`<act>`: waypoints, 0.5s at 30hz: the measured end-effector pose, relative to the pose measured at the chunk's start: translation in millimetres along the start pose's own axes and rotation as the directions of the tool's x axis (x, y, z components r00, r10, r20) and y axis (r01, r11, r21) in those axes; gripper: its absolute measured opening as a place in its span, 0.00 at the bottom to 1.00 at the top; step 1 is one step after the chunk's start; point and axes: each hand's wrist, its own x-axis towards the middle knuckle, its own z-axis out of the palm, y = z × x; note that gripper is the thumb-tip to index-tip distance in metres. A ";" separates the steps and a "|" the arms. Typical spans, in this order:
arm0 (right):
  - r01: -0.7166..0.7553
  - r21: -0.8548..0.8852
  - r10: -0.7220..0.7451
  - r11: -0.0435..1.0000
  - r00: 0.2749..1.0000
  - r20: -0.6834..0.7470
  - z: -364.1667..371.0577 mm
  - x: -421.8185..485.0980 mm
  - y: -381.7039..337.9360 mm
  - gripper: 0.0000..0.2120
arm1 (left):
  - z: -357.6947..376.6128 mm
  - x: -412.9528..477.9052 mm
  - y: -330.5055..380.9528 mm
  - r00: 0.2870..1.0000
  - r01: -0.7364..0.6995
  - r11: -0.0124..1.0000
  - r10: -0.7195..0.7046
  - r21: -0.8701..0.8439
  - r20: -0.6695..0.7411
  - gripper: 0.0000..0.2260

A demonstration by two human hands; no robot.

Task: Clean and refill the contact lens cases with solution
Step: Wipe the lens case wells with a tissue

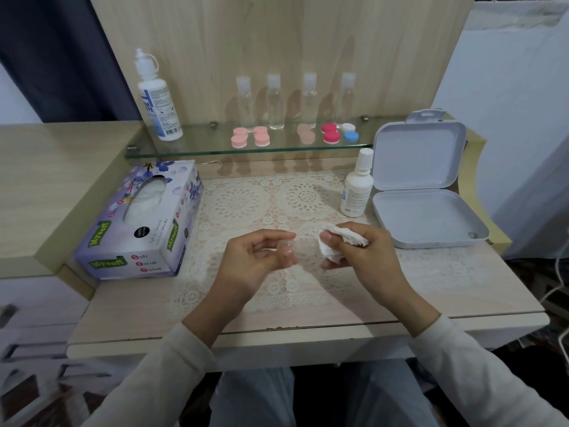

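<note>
**Hands meet over the lace mat: clear case in the left, tissue in the right**

The left hand (255, 257) has its fingers curled, and thumb and fingertips pinch a small clear case (292, 252). The piece is so transparent that its outline is hard to make out. The right hand (363, 254) pinches a crumpled tissue (345, 238), with the wad bunched at its fingertips. Both hands are held above the lace mat (246, 204), near the front of the tabletop (446, 291).

The clear case lies between the two hands. It sticks out to the right of the left fingertips, and the tissue is just beside it, further right and a little farther away. Its long axis seems to run left to right, toward the right hand, though I cannot tell for sure. If so, wiping needs only a short move left by the tissue hand while the left hand steadies the case.

The other lens cases (330, 133) sit capped in a left-to-right row on the far glass shelf (200, 151), well apart from both hands. For refilling, the small solution bottle (357, 186) stands at the far right, nearer the right hand. The large solution bottle (158, 100) stands at the far left of the shelf.
</note>
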 end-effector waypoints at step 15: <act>-0.074 0.009 0.074 0.997 0.997 0.026 -11.9 -6.1 -5.7 0.13 | -7.1 33.0 -31.4 0.980 -0.164 0.682 0.197 0.713 0.037 0.15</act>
